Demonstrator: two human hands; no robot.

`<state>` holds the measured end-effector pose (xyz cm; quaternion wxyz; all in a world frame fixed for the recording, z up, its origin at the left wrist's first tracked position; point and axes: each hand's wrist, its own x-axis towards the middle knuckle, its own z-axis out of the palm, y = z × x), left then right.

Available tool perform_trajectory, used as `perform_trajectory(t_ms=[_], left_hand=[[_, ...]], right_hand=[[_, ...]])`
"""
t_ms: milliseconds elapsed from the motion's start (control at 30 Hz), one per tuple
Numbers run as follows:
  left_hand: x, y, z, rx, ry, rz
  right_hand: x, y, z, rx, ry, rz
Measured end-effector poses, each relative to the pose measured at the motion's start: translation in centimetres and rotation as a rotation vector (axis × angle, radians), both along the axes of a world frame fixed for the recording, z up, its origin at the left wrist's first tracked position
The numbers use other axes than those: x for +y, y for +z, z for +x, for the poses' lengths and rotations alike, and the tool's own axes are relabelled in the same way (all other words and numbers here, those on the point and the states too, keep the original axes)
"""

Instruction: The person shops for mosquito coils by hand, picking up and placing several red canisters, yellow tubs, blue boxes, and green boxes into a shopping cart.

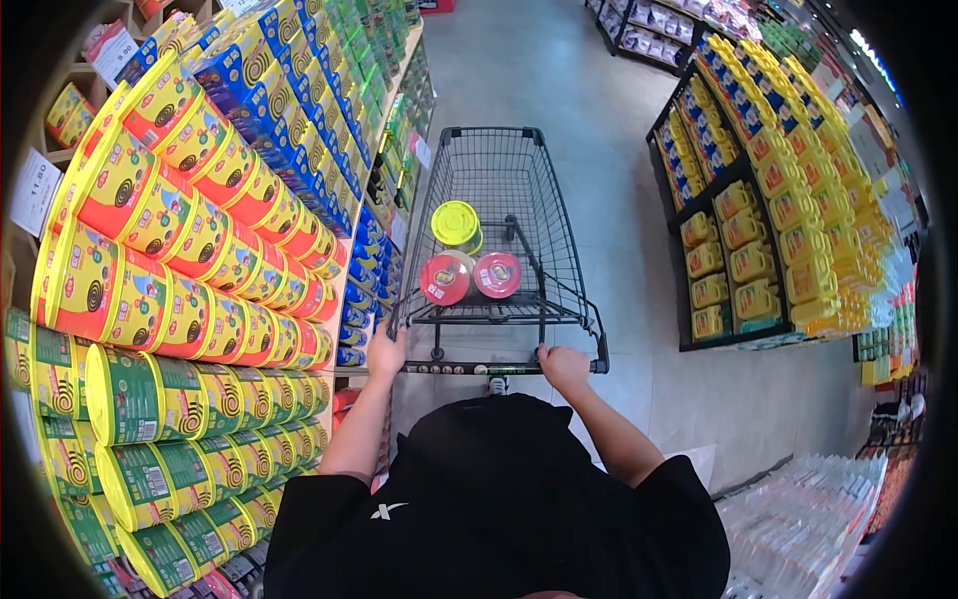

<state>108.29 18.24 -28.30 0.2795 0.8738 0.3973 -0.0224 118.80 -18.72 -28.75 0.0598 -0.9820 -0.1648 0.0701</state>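
A black wire shopping cart (pixel 559 190) stands in front of me, pointing up the aisle. My left hand (pixel 386 351) is closed round the left end of its handle. Toward the right end, my right hand (pixel 565 365) grips the same bar. Inside the basket, near the handle, are a canister with a yellow-green lid (pixel 455 222) and two tubs with red lids, the left tub (pixel 445 279) and the right tub (pixel 497 275). Neither hand touches them.
Stacked yellow and red tubs (pixel 170 210) rise close on my left, with green and yellow tubs (pixel 200 399) below and blue boxes (pixel 274 90) beyond. On the right stands a black rack of yellow jugs (pixel 748 245). Grey floor (pixel 619 190) runs ahead.
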Motion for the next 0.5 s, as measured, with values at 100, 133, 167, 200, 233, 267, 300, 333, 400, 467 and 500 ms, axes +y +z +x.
perform_trajectory(t_ms=[100, 133, 167, 200, 233, 267, 300, 333, 400, 467, 500], left_hand=[[0.0, 0.3, 1.7, 0.012, 0.021, 0.000], [-0.2, 0.6, 2.3, 0.009, 0.027, 0.001], [-0.3, 0.8, 2.8, 0.007, 0.034, 0.003], [-0.3, 1.0, 3.1, 0.006, 0.041, 0.004], [-0.1, 0.7, 3.4, 0.012, 0.048, 0.016], [-0.1, 0.4, 3.7, 0.011, 0.037, 0.020], [-0.1, 0.2, 4.0, 0.006, 0.031, 0.027], [0.0, 0.5, 4.4, -0.001, 0.031, 0.036], [-0.2, 1.9, 5.2, 0.032, 0.042, -0.033], [0.4, 0.2, 5.5, -0.021, 0.030, -0.014], [0.5, -0.2, 5.8, -0.047, 0.036, -0.013]], right_hand=[[0.2, 0.1, 1.7, 0.026, -0.020, -0.003], [0.3, 0.2, 2.3, 0.040, -0.021, -0.001], [0.3, 0.3, 2.8, 0.071, -0.017, 0.000], [0.4, 0.7, 3.3, 0.087, -0.026, -0.001], [0.5, 1.3, 3.6, 0.104, -0.030, -0.003], [0.7, 1.6, 4.2, 0.119, -0.029, -0.007], [0.8, 1.5, 4.7, 0.143, -0.023, -0.014], [0.6, 1.2, 5.1, 0.165, -0.012, -0.020], [0.7, 0.9, 5.8, 0.206, -0.014, -0.037], [1.0, 1.4, 6.6, 0.246, -0.036, -0.061], [1.2, 1.7, 6.8, 0.247, -0.047, -0.066]])
